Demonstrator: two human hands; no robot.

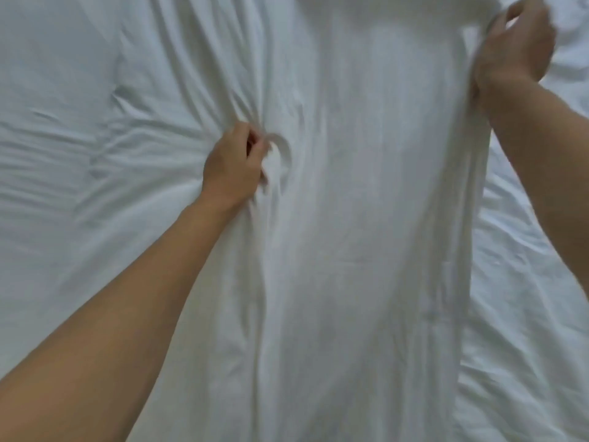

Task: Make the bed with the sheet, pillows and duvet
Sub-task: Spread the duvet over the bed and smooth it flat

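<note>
1. My left hand [234, 162] is bunched on the white sheet [366, 218] near mid-frame, fingers curled round a fistful of cloth, creases fanning out from the grip to the left.
2. My right hand [518, 47] is up at the top right, fingers and thumb pinching the sheet's edge, holding it raised.
3. Btwn both hands the sheet is pulled up into a smooth, taut panel running down the middle toward me; its right edge hangs in folds along my right forearm.
4. Rest of the frame is white bedding: flat w/ shallow wrinkles on the left, more rumpled cloth [535, 266] on the right, lower than the lifted panel.
5. Can't tell if the rumpled part is the same sheet or another layer. Edges of my right hand are blurred.
</note>
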